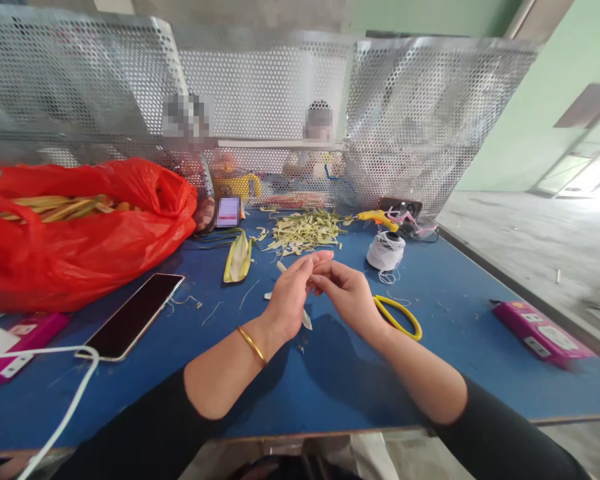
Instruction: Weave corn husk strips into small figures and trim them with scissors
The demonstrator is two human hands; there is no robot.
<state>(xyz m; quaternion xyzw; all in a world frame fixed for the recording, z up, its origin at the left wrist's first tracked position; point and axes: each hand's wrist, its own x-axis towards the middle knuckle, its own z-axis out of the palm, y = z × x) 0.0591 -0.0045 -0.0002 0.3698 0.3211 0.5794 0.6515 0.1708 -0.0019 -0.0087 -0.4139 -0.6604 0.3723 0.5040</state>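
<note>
Over the middle of the blue table (260, 393), my left hand (293, 293) and my right hand (349, 288) meet at the fingertips. Both are closed in a pinch, and what they hold between them is hidden. A pale husk strip (307, 320) shows just below my left hand; I cannot tell whether it is held or lies on the table. Beyond my fingers is a heap of pale green husk strips (307, 230). A larger pale husk piece (237, 259) lies to the left of it. Near my right wrist lies a yellow-handled tool (403, 319), partly covered.
A red plastic bag (95, 247) of dry strips fills the left side, beside a phone (135, 317) and a white cable (73, 407). To the right are white thread (386, 252), a yellow glue gun (379, 218) and a magenta power strip (540, 333). A perforated metal screen (270, 87) stands behind.
</note>
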